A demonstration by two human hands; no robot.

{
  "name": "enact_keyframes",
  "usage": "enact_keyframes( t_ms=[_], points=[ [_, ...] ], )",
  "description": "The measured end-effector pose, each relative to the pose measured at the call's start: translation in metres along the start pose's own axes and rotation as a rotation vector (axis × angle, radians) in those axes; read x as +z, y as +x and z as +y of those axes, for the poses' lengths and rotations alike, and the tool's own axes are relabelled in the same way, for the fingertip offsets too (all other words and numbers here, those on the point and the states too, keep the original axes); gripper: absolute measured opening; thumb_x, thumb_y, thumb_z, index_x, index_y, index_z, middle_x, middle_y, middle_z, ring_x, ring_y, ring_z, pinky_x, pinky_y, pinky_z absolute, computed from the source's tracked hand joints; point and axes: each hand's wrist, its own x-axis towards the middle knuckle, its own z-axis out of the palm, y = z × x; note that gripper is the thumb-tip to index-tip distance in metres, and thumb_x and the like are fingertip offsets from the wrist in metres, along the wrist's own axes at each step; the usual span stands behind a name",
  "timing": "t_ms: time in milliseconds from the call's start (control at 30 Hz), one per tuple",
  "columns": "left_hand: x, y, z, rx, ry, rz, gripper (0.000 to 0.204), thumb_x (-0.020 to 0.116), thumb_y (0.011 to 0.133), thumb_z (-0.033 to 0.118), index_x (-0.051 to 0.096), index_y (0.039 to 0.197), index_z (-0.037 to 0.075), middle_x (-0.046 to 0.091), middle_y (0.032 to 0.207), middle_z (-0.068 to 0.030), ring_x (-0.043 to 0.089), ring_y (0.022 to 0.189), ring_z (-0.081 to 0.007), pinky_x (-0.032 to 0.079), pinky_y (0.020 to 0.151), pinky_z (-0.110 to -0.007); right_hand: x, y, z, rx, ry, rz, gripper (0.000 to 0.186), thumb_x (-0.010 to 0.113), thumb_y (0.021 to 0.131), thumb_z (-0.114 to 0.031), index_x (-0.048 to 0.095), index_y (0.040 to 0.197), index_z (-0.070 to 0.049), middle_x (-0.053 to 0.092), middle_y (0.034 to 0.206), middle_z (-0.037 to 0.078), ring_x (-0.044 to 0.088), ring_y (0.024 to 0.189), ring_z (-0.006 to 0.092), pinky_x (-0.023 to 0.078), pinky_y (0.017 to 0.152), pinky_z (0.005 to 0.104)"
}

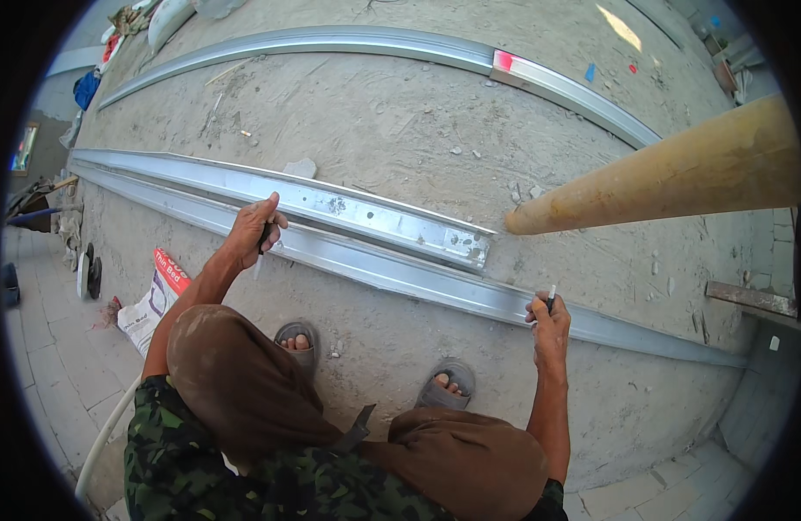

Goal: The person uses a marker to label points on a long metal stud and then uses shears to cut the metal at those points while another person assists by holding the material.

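Observation:
Two long silvery metal channels lie side by side on the dusty ground before me. My left hand (257, 230) is closed around a slim dark object (264, 239) with a pale end, over the left part of the channels; its kind is unclear. Farther right, my right hand (548, 328) grips a black pen-like marker (551, 300) whose white end points up, just at the nearer channel (470, 300). The farther channel (392, 217) has dark spots and ends short of my right hand. Whether either hand touches the metal, I cannot tell.
A third metal profile (348, 39) with a pink-red mark lies farther off. A thick tan pole (661, 169) slants in from the right. A red-and-white bag (153, 304) stands at my left, near a pale hose (101, 443). My sandalled feet rest behind the channels.

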Motion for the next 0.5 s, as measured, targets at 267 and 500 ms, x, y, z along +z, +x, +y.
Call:
enact_keyframes(
  t_ms=[267,500],
  points=[
    [0.025,-0.009,-0.027,-0.062,0.119,-0.176,0.043,0.057,0.095,0.048,0.049,0.071,0.012,0.059,0.07,-0.005,0.047,0.043,-0.0069,0.031,0.034,-0.021,0.019,-0.002,-0.021,0.058,0.362,-0.162,0.026,0.059,0.094,-0.027,0.061,0.103,-0.003,0.066,0.09,0.009,0.062,0.085,0.0173,0.046,0.074,0.0295],
    [0.052,-0.025,-0.025,-0.033,0.503,-0.329,0.057,0.055,0.092,0.059,0.059,0.069,0.006,0.042,0.049,0.0021,0.036,0.045,-0.0063,0.027,0.041,-0.025,0.026,-0.01,-0.022,-0.057,-0.097,-0.15,0.035,0.059,0.095,-0.035,0.067,0.106,-0.003,0.067,0.091,0.005,0.06,0.088,0.0134,0.043,0.073,0.0264]
  ],
)
